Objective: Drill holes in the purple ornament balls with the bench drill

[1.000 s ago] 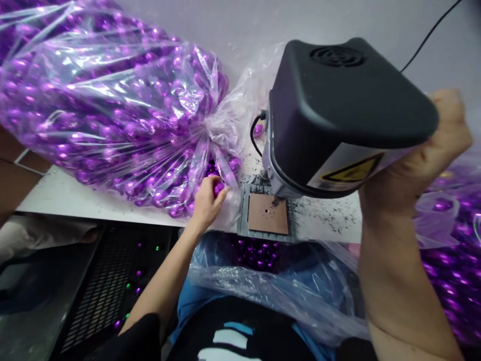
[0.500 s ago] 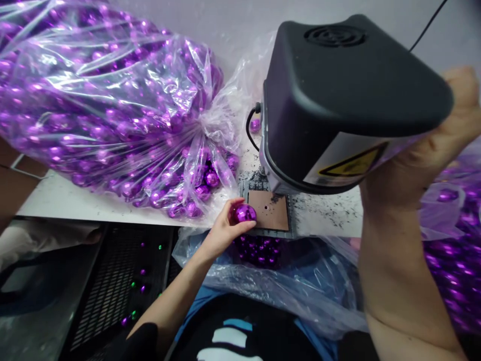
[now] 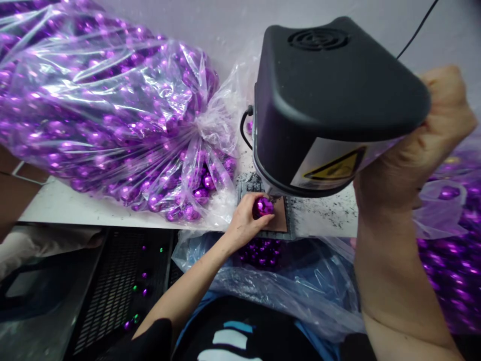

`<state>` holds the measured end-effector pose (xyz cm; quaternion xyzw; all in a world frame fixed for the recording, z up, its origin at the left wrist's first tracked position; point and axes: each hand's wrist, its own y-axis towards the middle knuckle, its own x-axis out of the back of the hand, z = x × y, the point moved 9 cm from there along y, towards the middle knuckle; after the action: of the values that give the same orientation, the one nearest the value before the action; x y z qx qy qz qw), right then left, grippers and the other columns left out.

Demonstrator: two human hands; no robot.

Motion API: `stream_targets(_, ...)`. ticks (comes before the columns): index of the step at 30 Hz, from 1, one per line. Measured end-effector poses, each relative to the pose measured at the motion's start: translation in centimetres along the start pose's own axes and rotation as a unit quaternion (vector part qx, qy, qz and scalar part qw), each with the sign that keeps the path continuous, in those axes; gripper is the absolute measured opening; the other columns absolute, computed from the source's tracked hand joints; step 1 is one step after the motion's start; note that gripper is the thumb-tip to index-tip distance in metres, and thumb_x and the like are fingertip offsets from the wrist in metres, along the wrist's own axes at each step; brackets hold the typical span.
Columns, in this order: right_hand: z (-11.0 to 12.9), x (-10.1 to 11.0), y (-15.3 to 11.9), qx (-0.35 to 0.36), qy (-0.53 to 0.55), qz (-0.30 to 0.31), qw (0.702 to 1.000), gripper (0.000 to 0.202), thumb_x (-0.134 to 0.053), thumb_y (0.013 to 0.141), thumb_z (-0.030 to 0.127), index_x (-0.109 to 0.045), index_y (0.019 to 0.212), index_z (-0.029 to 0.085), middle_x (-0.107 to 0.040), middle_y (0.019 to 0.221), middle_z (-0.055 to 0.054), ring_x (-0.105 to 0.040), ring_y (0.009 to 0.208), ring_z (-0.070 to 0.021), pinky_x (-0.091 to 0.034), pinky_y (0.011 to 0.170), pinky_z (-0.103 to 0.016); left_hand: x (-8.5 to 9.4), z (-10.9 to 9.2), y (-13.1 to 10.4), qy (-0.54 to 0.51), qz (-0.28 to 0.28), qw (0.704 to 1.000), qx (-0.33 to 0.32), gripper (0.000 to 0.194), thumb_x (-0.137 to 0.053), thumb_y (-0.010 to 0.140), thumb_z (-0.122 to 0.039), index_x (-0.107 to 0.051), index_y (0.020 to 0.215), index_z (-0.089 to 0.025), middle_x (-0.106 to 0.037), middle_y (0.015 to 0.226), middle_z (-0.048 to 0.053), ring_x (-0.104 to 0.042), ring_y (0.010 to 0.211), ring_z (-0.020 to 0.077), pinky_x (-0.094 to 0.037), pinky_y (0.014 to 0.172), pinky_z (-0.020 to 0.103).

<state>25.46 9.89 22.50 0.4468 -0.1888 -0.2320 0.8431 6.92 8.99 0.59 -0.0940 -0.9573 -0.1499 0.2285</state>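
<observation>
My left hand (image 3: 248,220) pinches a shiny purple bauble (image 3: 263,207) between thumb and fingers. It holds the bauble over a brown square plate (image 3: 278,216) on a dark gridded base, close under the nose of a black bench machine (image 3: 338,95). That machine has a round vent on top and a yellow warning label (image 3: 335,164). Raised at the machine's right side, my right hand (image 3: 432,125) is closed like a fist. The housing partly covers it, and what it grips is hidden.
A big clear bag (image 3: 112,110) of purple baubles fills the left of the white table (image 3: 93,206). More bagged baubles (image 3: 447,281) lie at right. An open plastic bag (image 3: 293,286) with baubles hangs below the front edge. Dark shavings (image 3: 315,205) litter the tabletop.
My left hand has moved right with the bauble, from the brown plate's left edge to over its middle. My right hand stays closed beside the machine. The whole view has shifted slightly.
</observation>
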Motion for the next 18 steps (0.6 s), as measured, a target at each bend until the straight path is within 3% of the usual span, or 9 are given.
stream_targets(9, 0.4, 0.0, 0.1, 0.033, -0.009, -0.003, 0.999, 0.042, -0.043, 0.093, 0.047, -0.046, 0.077, 0.009, -0.040, 0.063, 0.004, -0.037, 0.059, 0.0045, -0.027, 0.055, -0.012, -1.3, -0.5, 0.4, 0.133, -0.022, 0.991, -0.025, 0.039, -0.070, 0.079, -0.026, -0.056, 0.115, -0.019, -0.064, 0.110, 0.008, -0.057, 0.106, 0.0265, -0.043, 0.097, 0.044)
stream_targets(14, -0.3, 0.3, 0.4, -0.009, -0.001, -0.003, 1.000, 0.041, -0.047, 0.092, 0.046, -0.049, 0.074, 0.009, -0.035, 0.062, 0.004, -0.033, 0.059, 0.0038, -0.025, 0.058, -0.014, -1.6, -0.2, 0.1, 0.156, -0.031, 0.987, -0.022, 0.039, -0.071, 0.080, -0.029, -0.054, 0.114, -0.020, -0.063, 0.109, 0.007, -0.055, 0.109, 0.0276, -0.032, 0.109, 0.052)
stream_targets(18, 0.0, 0.5, 0.2, -0.028, -0.056, -0.006, 0.998, 0.040, -0.049, 0.092, 0.045, -0.050, 0.074, 0.009, -0.034, 0.063, 0.003, -0.031, 0.062, 0.0022, -0.025, 0.059, -0.016, -1.7, 0.2, 0.0, 0.144, -0.028, 0.989, -0.022, 0.034, -0.071, 0.080, -0.030, -0.055, 0.108, -0.020, -0.064, 0.102, 0.006, -0.056, 0.106, 0.0274, -0.031, 0.111, 0.055)
